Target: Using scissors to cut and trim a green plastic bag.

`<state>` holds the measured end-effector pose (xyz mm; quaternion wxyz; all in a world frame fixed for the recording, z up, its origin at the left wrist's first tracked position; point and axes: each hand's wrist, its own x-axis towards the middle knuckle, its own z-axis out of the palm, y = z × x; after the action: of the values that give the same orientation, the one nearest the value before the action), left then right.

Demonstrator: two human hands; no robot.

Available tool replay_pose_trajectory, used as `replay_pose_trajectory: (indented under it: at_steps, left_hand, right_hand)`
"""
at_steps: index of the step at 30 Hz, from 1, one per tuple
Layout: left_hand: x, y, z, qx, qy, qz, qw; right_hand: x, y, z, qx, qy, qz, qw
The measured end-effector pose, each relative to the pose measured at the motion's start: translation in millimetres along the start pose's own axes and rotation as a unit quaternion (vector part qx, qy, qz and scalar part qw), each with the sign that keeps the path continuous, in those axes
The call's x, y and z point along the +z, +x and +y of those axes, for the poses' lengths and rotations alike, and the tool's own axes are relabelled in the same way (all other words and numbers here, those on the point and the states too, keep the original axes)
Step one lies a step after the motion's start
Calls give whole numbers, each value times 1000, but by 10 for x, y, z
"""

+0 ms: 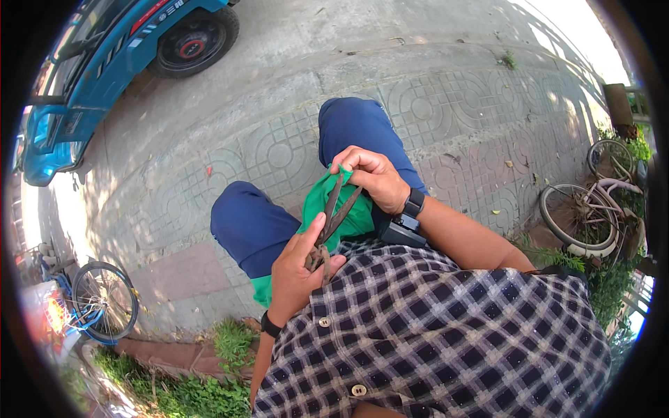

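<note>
Outdoors, seated, both hands work dark cords over a green bag.

Left hand pinches the knotted end of the cords, thumb pressing on top; right hand curls around their upper end, drawing them taut. Green bag lies on the lap between blue-trousered knees, above the paving, apparently so it stays steady.

Cord between hands, cloth on lap beneath
</note>
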<state>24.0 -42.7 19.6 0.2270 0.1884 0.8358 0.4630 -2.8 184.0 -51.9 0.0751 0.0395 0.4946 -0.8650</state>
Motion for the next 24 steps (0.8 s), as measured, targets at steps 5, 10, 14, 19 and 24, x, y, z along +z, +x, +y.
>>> replay_pose_trajectory:
  at_steps: [5,10,14,19,24]
  left_hand:
    - [46,20,-51,16,-32,19,999]
    - [44,60,9,52,0,72,996]
    - [35,-9,-34,25,8,46,999]
    - [51,-43,3,13,18,33,999]
    - [52,-43,-30,24,3,27,999]
  right_hand:
    - [9,9,1,-12,-2,-28,1000]
    - [-3,14,6,14,42,-32,999]
    - [-15,5,6,13,54,-34,998]
    - [-21,-15,-21,22,28,-15,999]
    - [-10,5,-19,26,38,-15,999]
